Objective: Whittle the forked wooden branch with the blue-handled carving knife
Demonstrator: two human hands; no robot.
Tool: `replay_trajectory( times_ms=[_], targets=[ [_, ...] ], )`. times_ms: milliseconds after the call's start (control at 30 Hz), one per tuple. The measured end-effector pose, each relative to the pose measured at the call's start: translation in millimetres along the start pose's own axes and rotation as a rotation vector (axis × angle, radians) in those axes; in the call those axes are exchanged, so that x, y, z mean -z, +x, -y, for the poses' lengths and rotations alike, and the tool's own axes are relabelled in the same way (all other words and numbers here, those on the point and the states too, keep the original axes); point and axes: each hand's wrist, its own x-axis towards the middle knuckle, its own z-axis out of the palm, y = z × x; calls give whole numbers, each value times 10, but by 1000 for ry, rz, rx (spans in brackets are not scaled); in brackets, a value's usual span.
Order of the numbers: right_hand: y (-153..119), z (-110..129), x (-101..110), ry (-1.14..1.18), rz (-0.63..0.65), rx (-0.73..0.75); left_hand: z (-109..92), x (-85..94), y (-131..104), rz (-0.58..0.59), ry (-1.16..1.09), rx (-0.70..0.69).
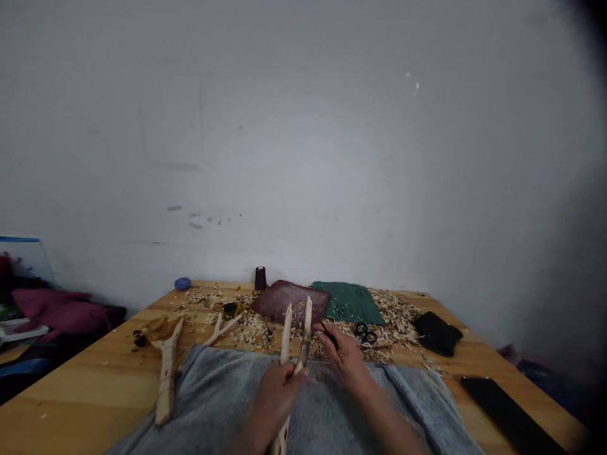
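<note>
Two prongs of the forked stick (286, 338) point toward 12 o'clock, leaving their tips reachable; its lower part lies over the grey cloth (227, 385), which perhaps shields the lap. The left hand (277, 393) comes in from 7 o'clock, fingers clamped around the stick below the prongs, probably to steady it. The right hand (348, 361) reaches from 5 o'clock, palm turned inward, fingers curled around a slim dark tool (329, 333) beside the right prong, seemingly for close control. A second forked piece (165, 382) rests at 9 o'clock, perhaps kept within reach.
</note>
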Motion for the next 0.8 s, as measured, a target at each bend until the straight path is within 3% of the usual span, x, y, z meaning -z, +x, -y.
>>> replay_trajectory(
  times_ms=[267,567,800],
  targets=[
    [-4,151,-32,-157,123,-86,47,-19,32,-43,-35,7],
    [-14,260,11,-748,333,-76,-28,15,4,-59,-63,24],
    [-13,274,0,-823,355,-77,-5,12,0,-35,-29,-6]
  ],
)
